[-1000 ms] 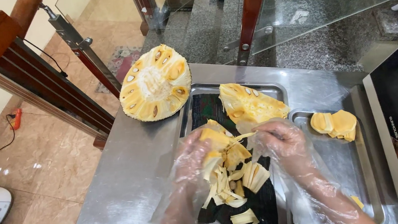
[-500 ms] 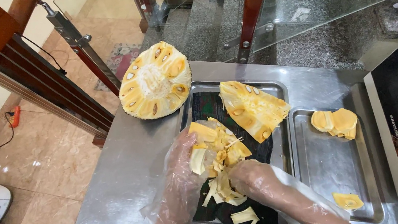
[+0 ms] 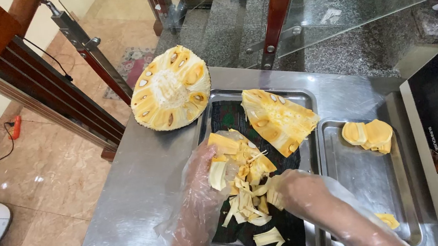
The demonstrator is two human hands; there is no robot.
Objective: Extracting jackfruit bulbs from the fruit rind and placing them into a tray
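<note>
The steel bench (image 3: 145, 204) lies bare along its left edge, below the half jackfruit (image 3: 170, 89) at its far-left corner. In the middle tray (image 3: 305, 98), the gloved left hand (image 3: 204, 180) grips a jackfruit piece (image 3: 237, 159). The right hand (image 3: 300, 193), lower a moment ago, now rests on the scraps (image 3: 246, 206); its grip is hidden. Pods (image 3: 370, 135) sit in the right tray (image 3: 367, 177), partly covered by the forearm.

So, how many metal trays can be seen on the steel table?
2. The larger tray lies in the middle, under both gloved hands and the jackfruit scraps. The smaller tray sits to its right, holding peeled yellow pods. Its near end is partly hidden by the right arm.
</note>
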